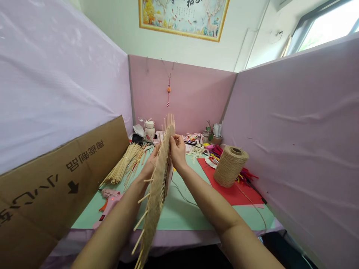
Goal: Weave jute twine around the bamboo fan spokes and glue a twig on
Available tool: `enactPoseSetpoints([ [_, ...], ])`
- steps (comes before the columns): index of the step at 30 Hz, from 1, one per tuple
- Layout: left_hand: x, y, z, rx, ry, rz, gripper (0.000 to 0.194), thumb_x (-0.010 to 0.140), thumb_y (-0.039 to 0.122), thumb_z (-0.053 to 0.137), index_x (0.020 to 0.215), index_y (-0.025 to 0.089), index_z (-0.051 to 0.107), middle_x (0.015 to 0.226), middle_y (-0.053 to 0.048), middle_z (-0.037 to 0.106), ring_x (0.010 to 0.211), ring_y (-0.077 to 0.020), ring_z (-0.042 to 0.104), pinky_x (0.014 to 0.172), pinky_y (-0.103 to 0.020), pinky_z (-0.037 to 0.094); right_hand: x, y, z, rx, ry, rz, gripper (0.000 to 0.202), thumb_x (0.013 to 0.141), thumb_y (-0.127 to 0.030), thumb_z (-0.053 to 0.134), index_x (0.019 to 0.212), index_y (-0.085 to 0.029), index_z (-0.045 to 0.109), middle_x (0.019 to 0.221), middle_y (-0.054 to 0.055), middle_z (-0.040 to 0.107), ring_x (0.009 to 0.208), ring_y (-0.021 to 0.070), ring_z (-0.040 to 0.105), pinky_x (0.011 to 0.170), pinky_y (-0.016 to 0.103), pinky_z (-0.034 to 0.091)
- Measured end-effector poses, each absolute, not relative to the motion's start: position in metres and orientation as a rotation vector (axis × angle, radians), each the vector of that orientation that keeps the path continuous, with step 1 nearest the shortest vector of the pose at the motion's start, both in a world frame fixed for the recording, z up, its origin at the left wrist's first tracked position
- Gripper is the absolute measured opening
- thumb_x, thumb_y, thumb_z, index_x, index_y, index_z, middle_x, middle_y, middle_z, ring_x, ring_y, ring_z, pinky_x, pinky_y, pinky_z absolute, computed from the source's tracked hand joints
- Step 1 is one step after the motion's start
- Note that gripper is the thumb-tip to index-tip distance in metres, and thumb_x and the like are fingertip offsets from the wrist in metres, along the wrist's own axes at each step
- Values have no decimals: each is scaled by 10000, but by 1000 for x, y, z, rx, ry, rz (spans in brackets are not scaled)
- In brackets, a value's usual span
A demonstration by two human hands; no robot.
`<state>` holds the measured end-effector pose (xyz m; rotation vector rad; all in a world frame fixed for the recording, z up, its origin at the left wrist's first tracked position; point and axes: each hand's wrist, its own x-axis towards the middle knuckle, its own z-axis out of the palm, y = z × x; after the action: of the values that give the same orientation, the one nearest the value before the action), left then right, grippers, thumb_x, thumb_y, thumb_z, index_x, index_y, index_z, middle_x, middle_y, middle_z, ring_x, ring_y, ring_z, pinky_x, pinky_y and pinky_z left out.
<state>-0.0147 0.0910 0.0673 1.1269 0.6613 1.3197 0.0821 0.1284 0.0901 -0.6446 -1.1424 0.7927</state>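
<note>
A long, flat tan cardboard-like piece with thin wooden sticks jutting from its edges stands on its side between my hands. One end points at the back panel, the other toward me. My right hand pinches its right side near the far end, fingers bent together. My left hand grips it from the left; the piece hides some of its fingers. A strand of twine trails over the green tabletop beneath, toward my right forearm. A darker-edged part shows on the right side of the piece, its kind unclear.
A twine spool stands on a red sheet at the right. On the left lie a bundle of wooden sticks and a pink glue gun, beside a cardboard wall. A white jar and craft bits line the back.
</note>
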Motion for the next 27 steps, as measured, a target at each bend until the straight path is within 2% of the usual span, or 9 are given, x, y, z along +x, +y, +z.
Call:
enactPoseSetpoints([
  [3, -30, 88, 73, 1163, 680, 1321, 445, 658, 358, 774, 1073, 281, 633, 790, 16, 656, 658, -135, 561, 580, -245, 432, 86, 123, 76, -682, -1167, 807, 203, 843, -407, 532, 825, -206, 515, 738, -29, 508, 685, 127, 487, 656, 237, 408],
  [5, -39, 89, 83, 1211, 741, 1244, 407, 625, 300, 786, 1006, 250, 649, 800, 7, 659, 663, -136, 562, 571, -241, 424, 87, 122, 66, -704, -1173, 811, 218, 849, -423, 516, 824, -206, 514, 725, -29, 495, 667, 129, 471, 642, 238, 404],
  [11, -56, 93, 155, 1331, 789, 1153, 379, 743, 305, 637, 1119, 263, 608, 1156, -46, 633, 952, -183, 602, 738, -291, 493, 89, 123, 58, -737, -1178, 761, 236, 852, -435, 491, 829, -201, 519, 754, -14, 513, 711, 138, 485, 680, 244, 413],
  [14, -49, 99, 180, 1428, 868, 1157, 292, 747, 302, 622, 1021, 208, 654, 1107, -78, 640, 997, -206, 587, 772, -309, 492, 91, 125, 59, -731, -1178, 772, 238, 849, -438, 484, 828, -202, 513, 761, -9, 524, 715, 140, 496, 691, 247, 420],
  [18, -36, 110, 180, 1555, 1025, 1092, 227, 725, 346, 636, 847, 163, 691, 926, -88, 653, 919, -200, 588, 672, -263, 460, 95, 129, 59, -722, -1177, 772, 233, 840, -431, 481, 828, -201, 517, 764, -5, 527, 725, 145, 503, 699, 252, 424],
  [21, -31, 115, 177, 1479, 978, 1156, 222, 701, 338, 662, 845, 169, 675, 911, -69, 655, 885, -180, 594, 661, -258, 460, 102, 132, 60, -738, -1193, 749, 233, 836, -433, 476, 820, -204, 515, 761, -5, 526, 725, 148, 505, 695, 255, 426],
  [24, -30, 116, 181, 1315, 875, 1279, 232, 656, 237, 672, 882, 198, 638, 944, -44, 660, 907, -180, 614, 721, -291, 491, 110, 137, 63, -772, -1249, 716, 234, 833, -435, 466, 796, -208, 512, 752, -5, 527, 719, 148, 504, 689, 256, 425],
  [27, -32, 120, 190, 1242, 891, 1202, 321, 581, 110, 619, 893, 184, 634, 1028, -73, 672, 933, -207, 627, 744, -332, 510, 120, 147, 70, -802, -1298, 715, 232, 815, -430, 478, 771, -207, 525, 731, -5, 546, 697, 148, 510, 676, 258, 424],
])
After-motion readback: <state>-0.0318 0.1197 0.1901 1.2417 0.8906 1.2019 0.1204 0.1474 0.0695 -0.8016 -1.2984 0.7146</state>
